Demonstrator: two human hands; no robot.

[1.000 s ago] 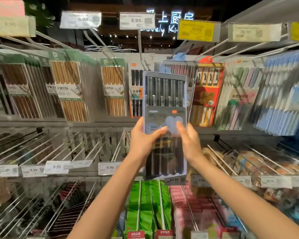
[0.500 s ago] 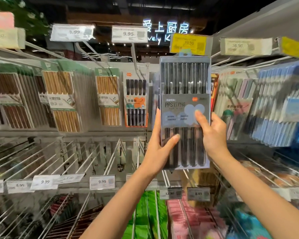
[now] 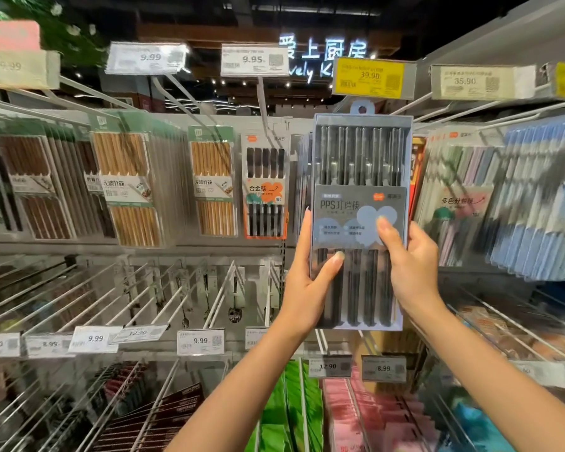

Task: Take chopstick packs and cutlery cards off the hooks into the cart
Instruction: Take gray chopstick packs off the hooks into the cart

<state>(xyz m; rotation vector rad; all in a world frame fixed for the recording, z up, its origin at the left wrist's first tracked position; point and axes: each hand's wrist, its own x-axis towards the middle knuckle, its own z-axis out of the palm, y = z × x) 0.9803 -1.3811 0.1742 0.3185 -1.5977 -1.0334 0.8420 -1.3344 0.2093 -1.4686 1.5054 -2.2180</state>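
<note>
A grey chopstick pack (image 3: 361, 177) is held upright at 12 o'clock, in front of the hooks. Its lower left edge is gripped by the left hand (image 3: 307, 285), and its lower right edge by the right hand (image 3: 411, 265). A yellow 39.90 tag (image 3: 369, 78) is seen just above it.

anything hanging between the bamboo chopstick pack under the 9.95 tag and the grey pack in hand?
Yes, head view: one black chopstick pack with an orange label hangs between the bamboo pack and the grey pack both hands hold.
</note>
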